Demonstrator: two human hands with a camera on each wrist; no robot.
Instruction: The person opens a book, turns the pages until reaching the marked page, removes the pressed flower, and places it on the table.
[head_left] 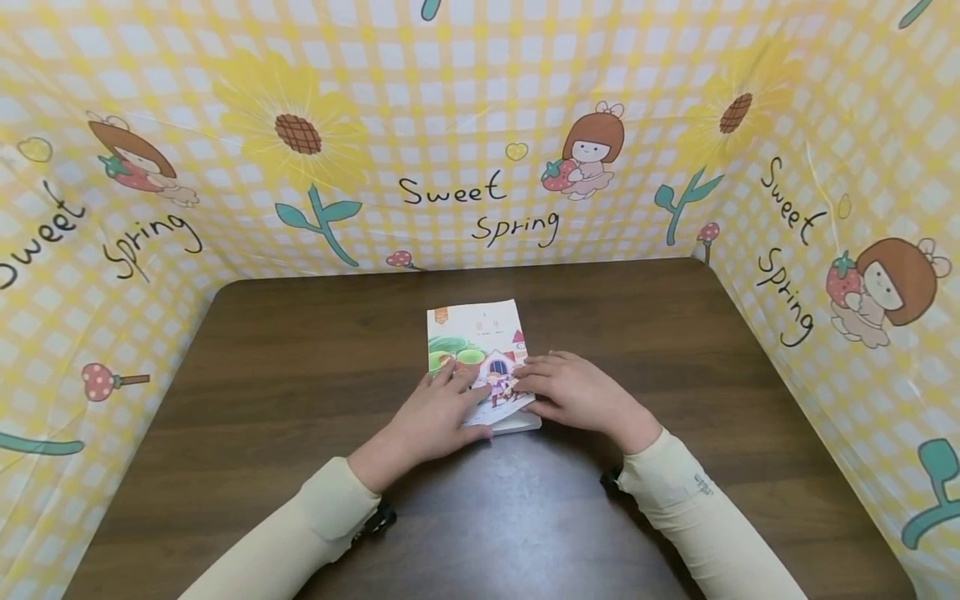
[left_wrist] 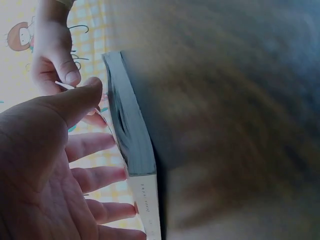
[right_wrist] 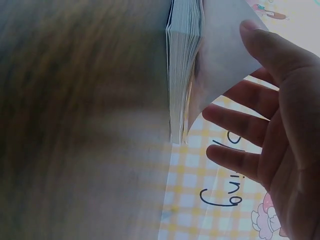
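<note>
A paperback book [head_left: 480, 329] with an illustrated white cover lies on the dark wooden table. My left hand [head_left: 442, 410] rests on the lower left of the cover with spread, fairly straight fingers; in the left wrist view the fingertips touch the cover along the spine side. At the right edge, my right hand [head_left: 581, 393] pinches the front cover [right_wrist: 225, 55], thumb on its inner side and fingers on the outer side. That lower right corner is lifted away from the page block [right_wrist: 182, 70], leaving a gap between them.
The brown table [head_left: 315, 333] stretches out around the book. Yellow checked cloth [head_left: 465, 108] with flowers, cartoon figures and lettering hangs behind and along both sides. Dark bands [head_left: 375, 521] show at the sleeve cuffs.
</note>
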